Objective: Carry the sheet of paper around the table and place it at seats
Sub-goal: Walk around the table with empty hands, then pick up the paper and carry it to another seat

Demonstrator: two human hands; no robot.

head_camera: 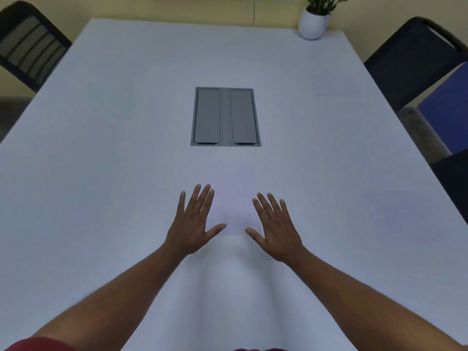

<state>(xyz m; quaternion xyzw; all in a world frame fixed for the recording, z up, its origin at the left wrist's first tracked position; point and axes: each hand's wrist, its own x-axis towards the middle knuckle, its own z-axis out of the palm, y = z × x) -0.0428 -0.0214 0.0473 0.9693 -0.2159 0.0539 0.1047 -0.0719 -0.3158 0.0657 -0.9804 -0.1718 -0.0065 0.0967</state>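
Pale sheet [234,206] flat on table [101,148].

White tabletop [126,122], evenly lit, with a grey two-flap cable hatch [225,117] recessed mid-surface. Pale yellow wall [177,6] seen behind the far edge; a thin cable [253,10] is hung down it. White pot with green plant [314,22] is set at the far right corner. Black chair [27,44] at left, dark chair [415,59] at right, blue panel [445,110] beside it.

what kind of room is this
Probably a meeting room: a long white table with a grey twin-lid cable box set into its middle, black chairs at the sides, and a white potted plant at the far end.
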